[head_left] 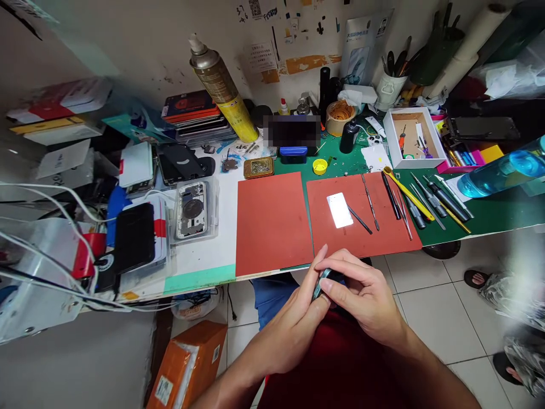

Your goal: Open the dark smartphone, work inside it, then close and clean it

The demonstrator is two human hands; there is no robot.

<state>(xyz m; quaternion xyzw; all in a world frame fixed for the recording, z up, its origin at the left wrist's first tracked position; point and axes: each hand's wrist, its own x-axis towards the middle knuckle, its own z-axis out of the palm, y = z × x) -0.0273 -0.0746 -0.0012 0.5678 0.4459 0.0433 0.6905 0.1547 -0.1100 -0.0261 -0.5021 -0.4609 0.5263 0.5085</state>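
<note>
Close to my body, just off the front edge of the bench, both hands hold a dark phone (323,277) with a bluish metal edge. My left hand (293,312) is closed around its left side. From the other side, my right hand (366,292) grips it, with the thumb on the near edge and the fingers curled over the top. Most of the phone is hidden by my fingers. Beyond my hands lies a reddish-brown mat (276,221). On a second mat (323,193) rest a white card (340,211), a thin black stick (360,219) and a metal spudger (370,201).
Tweezers, knives and a yellow brush (409,194) lie at the right. Behind them are a white box (415,138) and a blue bottle (502,170). An opened phone (191,210) sits in a clear case at left, near white cables (80,227). A spray can (223,88) leans behind. Another person's feet show right.
</note>
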